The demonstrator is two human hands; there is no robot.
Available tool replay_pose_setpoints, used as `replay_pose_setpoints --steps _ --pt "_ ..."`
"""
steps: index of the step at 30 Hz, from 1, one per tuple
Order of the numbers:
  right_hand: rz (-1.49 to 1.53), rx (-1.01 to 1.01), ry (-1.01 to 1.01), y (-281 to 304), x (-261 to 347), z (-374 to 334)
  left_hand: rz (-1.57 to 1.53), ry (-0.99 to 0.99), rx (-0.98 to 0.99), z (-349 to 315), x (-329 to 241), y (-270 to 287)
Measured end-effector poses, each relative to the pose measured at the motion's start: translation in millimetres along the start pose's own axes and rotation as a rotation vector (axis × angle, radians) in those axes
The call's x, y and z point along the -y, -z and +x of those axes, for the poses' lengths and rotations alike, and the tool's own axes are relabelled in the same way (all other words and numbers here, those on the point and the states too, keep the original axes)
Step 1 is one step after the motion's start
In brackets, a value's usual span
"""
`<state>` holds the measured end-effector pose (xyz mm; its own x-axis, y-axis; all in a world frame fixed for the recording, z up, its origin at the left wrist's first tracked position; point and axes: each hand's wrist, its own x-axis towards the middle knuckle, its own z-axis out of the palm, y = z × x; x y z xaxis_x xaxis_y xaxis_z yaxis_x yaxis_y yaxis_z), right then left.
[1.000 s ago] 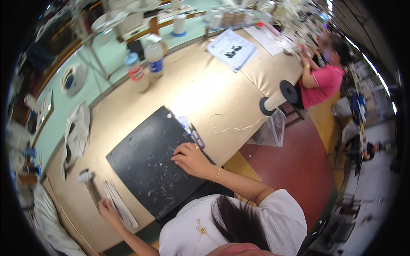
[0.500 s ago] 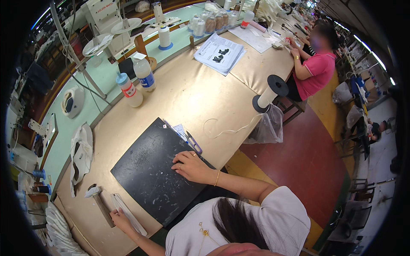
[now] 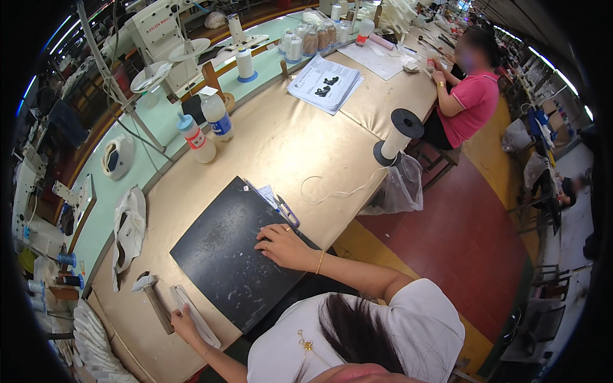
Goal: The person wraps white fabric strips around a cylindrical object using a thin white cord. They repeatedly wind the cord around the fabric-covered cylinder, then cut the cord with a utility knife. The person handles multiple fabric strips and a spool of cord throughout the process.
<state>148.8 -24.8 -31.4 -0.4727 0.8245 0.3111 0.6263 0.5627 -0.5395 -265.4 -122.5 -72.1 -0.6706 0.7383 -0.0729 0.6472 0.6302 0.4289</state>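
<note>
My right hand [image 3: 282,246] rests on the black cutting mat [image 3: 220,246], its fingers loosely bent and apart, holding nothing that shows. Just beyond it, at the mat's far right edge, lie blue-handled thread snips [image 3: 287,210] and a pen-like tool [image 3: 263,191] over a small paper. To the left of the mat my left hand [image 3: 185,324] reaches over a stack of long white strips [image 3: 199,321]. Its thumb is on or just above the strips, and its other fingers are spread toward the hammer [image 3: 158,308], which lies with its head away from me.
Two glue bottles, one blue-capped [image 3: 196,140] and one blue-labelled [image 3: 218,116], stand at the far edge. Printed sheets [image 3: 325,83] lie beyond. A spool of white cord [image 3: 397,137] stands at right, white shoe pieces [image 3: 129,226] lie left. A co-worker in pink [image 3: 469,105] sits farther right.
My left hand has shifted slightly away from me and now overlaps the white strips. The view has turned a little; my right hand stays on the mat.
</note>
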Motion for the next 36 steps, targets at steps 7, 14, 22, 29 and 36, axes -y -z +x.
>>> replay_pose_setpoints --steps 7,14,22,29,36 --pt "-0.016 -0.022 0.011 -3 3 -2 -0.187 0.041 -0.013 -7 -11 5" --pt "-0.033 -0.064 0.02 -1 -1 -4 -0.222 0.054 0.075 7 3 -3" --pt "-0.021 -0.039 0.042 -3 -2 9 -0.327 -0.061 0.066 -4 15 17" --pt "0.031 0.009 0.011 9 1 9 -0.537 0.002 0.11 -24 -28 86" --pt "0.004 0.101 0.013 8 4 6 -0.31 0.109 0.062 -48 -22 35"
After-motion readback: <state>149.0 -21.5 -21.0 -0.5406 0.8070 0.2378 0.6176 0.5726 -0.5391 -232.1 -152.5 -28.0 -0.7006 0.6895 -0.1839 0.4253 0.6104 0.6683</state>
